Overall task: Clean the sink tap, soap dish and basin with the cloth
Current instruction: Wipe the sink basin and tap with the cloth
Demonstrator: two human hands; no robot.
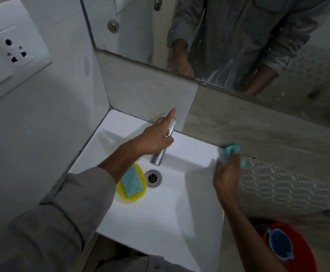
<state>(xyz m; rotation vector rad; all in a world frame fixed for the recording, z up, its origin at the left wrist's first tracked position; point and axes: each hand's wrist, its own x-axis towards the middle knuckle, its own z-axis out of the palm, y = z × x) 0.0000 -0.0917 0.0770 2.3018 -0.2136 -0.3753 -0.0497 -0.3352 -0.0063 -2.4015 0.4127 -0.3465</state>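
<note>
A left hand rests on the chrome lever tap, forefinger straight, seemingly steadying; the right hand grips a crumpled turquoise cloth, wiping the white ceramic basin's far right rim corner.

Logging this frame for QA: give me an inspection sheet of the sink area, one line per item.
Surface: white basin, drain open.
Job's things: chrome tap; yellow soap dish inside the basin, holding a teal soap bar; teal cloth at the basin's far right corner.
Clutter: nothing seen.
Hands: left hand on the tap, forefinger extended; right hand grips the cloth.
Cables: nothing seen.
Surroundings: wall socket, mirror, orange bucket with blue mug.
</note>
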